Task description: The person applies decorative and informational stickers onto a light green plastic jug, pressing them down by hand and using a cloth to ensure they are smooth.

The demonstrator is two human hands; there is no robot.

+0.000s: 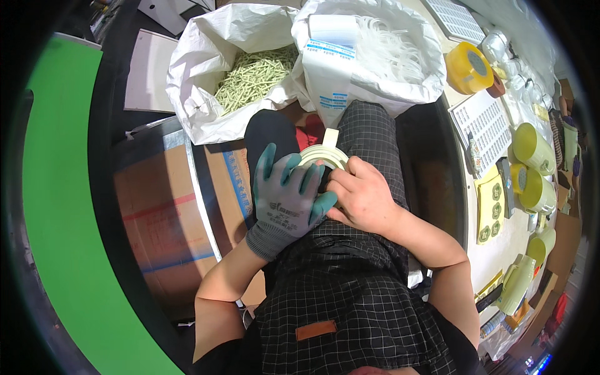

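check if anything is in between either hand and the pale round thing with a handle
Nothing visible is: the left hand, in a grey glove, overlaps the near left side of the round thing, and the bare right hand has its fingers at the near right edge.

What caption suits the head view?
Gloved left hand and bare right hand at a pale round piece, two white sacks beyond.

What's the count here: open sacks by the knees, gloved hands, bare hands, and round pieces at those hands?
Open white sacks: 2
Grey-and-green gloved left hand: 1
Bare right hand: 1
Round pale green piece with a handle: 1
Total: 5
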